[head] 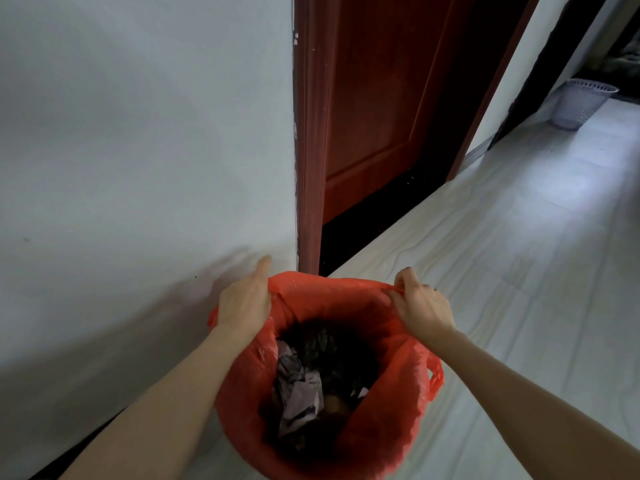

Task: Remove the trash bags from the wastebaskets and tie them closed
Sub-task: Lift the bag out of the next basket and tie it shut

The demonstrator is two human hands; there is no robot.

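Both hands (244, 301) (420, 304) grip red bag (388, 393); wastebasket beneath seemingly hidden.

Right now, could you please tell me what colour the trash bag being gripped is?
The trash bag is red, seen best in the head view.

Plain white wall (138, 133) filling the view from 8 to 12 o'clock, faintly scuffed, with a small dark mark at 9 o'clock. Dark skirting strip (69, 455) along its foot at 7 o'clock. Red-brown door frame (310, 150) upright at 12 o'clock, paint chipped along the edge touching the wall. Just beside it, towards 1 o'clock, a panelled red-brown door (381, 98), shut, above a black threshold (363, 223). Pale glossy floor (519, 237) from 2 to 5 o'clock, with soft light patches at 3 o'clock. Second doorway (568, 46) at 2 o'clock, dark inside, contents too dim to tell.
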